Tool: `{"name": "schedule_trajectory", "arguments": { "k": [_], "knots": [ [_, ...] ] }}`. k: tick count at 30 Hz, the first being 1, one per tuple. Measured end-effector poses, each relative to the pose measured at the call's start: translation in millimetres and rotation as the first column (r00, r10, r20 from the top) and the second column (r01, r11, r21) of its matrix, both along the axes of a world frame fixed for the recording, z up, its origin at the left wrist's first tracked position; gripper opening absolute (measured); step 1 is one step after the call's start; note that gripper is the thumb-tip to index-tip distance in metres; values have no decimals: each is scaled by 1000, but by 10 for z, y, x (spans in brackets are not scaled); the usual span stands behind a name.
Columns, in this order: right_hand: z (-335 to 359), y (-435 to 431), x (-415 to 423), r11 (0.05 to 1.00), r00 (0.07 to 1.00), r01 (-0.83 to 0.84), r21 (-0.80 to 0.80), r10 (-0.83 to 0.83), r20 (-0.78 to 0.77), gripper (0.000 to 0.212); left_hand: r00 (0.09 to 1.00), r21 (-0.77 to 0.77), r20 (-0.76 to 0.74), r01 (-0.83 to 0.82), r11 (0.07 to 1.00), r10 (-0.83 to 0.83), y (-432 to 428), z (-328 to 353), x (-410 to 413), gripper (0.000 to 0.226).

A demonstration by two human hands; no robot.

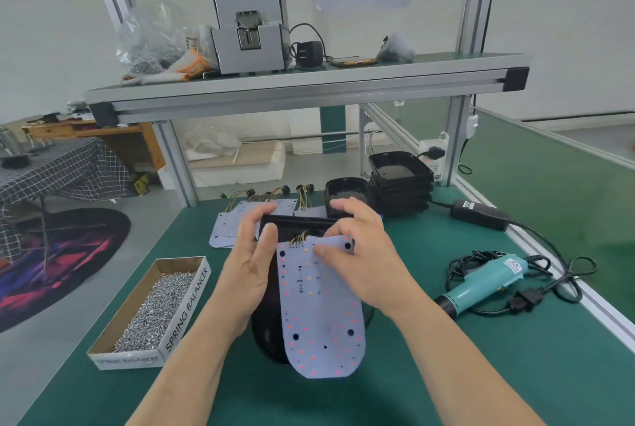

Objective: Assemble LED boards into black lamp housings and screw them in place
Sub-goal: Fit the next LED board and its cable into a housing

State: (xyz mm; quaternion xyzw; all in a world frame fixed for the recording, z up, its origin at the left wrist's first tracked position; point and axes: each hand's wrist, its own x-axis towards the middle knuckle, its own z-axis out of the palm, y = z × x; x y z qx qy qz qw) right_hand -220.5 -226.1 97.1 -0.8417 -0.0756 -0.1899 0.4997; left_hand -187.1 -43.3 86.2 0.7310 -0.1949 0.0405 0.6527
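Big green bench [446, 374] takes up most of the shot. On its left sits a cardboard box [187, 309] full of screws, and a stack of spare housings [400, 185] stands at the back. Front and centre is the black lamp housing [271, 333] with the LED board [319, 315] lying on top of it, wires tucked in at the far end. A teal electric screwdriver [488, 283] lies off to the right. The left hand [251, 271] curls round the housing's left edge. The right hand [364, 264] hooks its fingers over the far rim, thumb pressing the board.
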Motion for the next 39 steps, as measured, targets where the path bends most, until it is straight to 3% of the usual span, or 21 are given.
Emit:
{"name": "schedule_trajectory", "arguments": {
  "k": [3,5,8,11,16,19,21,23,27,31,34,36,38,39],
  "knots": [
    [-35,96,13,964,999,30,263,-37,21,22,1000,-3,-16,-23,1000,23,-20,-5,-12,42],
    [-54,179,12,945,994,74,320,-97,55,20,999,-48,-49,-8,999,6,-46,-38,-4,43],
    [-47,198,19,974,974,98,206,-136,180,12,998,-114,-65,0,994,-7,-42,-36,-12,36],
    [-27,125,36,995,974,87,56,-97,207,14,995,-147,-100,-18,989,3,-9,-12,-13,27],
    [-26,108,31,994,948,100,-50,-80,307,15,998,-140,-58,-32,990,25,3,12,-30,36],
    [-63,67,39,988,905,147,-39,-118,410,53,999,-92,-33,2,996,-5,16,-45,-1,55],
    [-83,58,25,986,923,140,87,-162,348,65,1000,-84,-22,20,996,-22,22,-77,7,62],
    [-86,54,2,964,970,106,243,-154,188,64,1000,-89,-6,3,996,-4,15,-82,7,64],
    [-112,-93,-27,899,988,-64,433,118,-100,31,1000,-126,-11,-17,992,16,55,-72,24,62],
    [-111,-103,-40,959,991,-4,285,42,-127,22,1000,-69,-15,13,998,-14,52,-91,-4,73],
    [-107,-65,-53,968,997,-7,251,25,-66,39,1000,-46,-5,2,999,-2,48,-92,3,84],
    [-116,-94,-74,999,987,23,30,-28,159,59,1000,-20,15,-5,1000,5,74,-77,15,84],
    [-98,-138,-43,955,937,96,-280,8,348,55,999,20,34,5,1000,-6,86,-64,17,84],
    [-79,-147,-19,927,937,103,-360,30,347,50,999,27,36,17,999,-18,77,-62,13,83]
  ]
}}
